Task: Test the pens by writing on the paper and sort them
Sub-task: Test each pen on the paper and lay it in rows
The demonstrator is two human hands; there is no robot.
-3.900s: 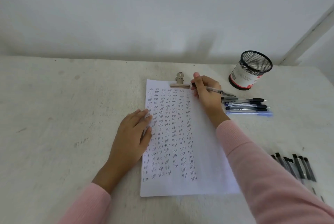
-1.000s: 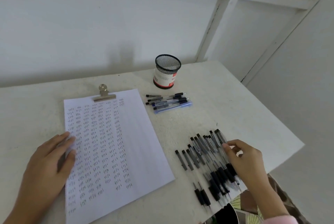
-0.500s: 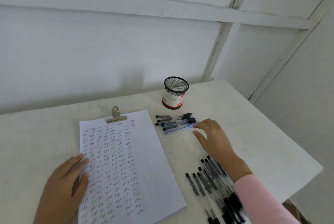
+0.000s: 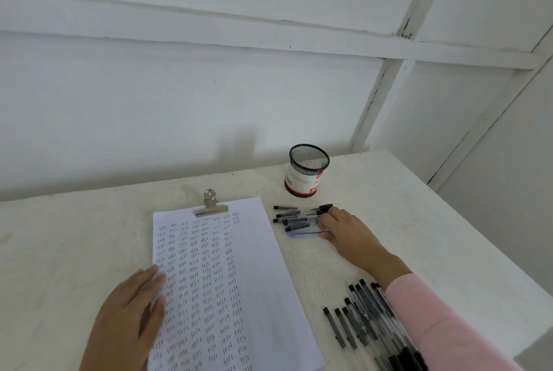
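A white sheet of paper (image 4: 257, 251) covered in rows of small test marks lies on the table under a metal clip (image 4: 211, 206). My left hand (image 4: 128, 319) rests flat on the sheet's left edge. My right hand (image 4: 350, 236) reaches to a small group of pens (image 4: 294, 219) lying side by side to the right of the sheet. Its fingertips touch the pens' right ends, and a blue pen (image 4: 305, 233) lies at the near side under the thumb. A larger pile of black-capped pens (image 4: 356, 322) lies near the front right, partly under my pink sleeve.
A black mesh pen cup (image 4: 307, 171) with a red and white label stands behind the small group of pens. The white table (image 4: 404, 221) meets the wall at the back, and its right edge drops off close to the larger pile.
My right hand left the large pen pile, moved up to the small group by the cup and now touches it. My left hand stayed on the paper. The view shifted.
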